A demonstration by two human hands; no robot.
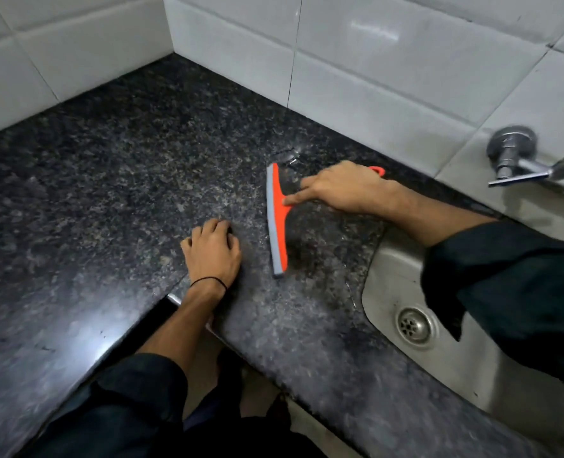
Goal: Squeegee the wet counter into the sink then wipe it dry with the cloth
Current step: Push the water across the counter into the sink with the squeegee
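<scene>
An orange squeegee (276, 219) with a grey rubber blade lies blade-down on the dark speckled granite counter (125, 193), left of the steel sink (403, 292). My right hand (343, 190) is closed around its handle, index finger stretched along the head; the handle's end shows behind the hand. My left hand (213, 252) rests on the counter to the left of the blade, fingers curled, holding nothing. Water films the counter between the blade and the sink. No cloth is in view.
White tiled walls (373, 67) meet in a corner behind the counter. A chrome tap (518, 157) juts from the wall above the sink, whose drain (412, 325) lies at the right. The counter's front edge steps inward near my left forearm.
</scene>
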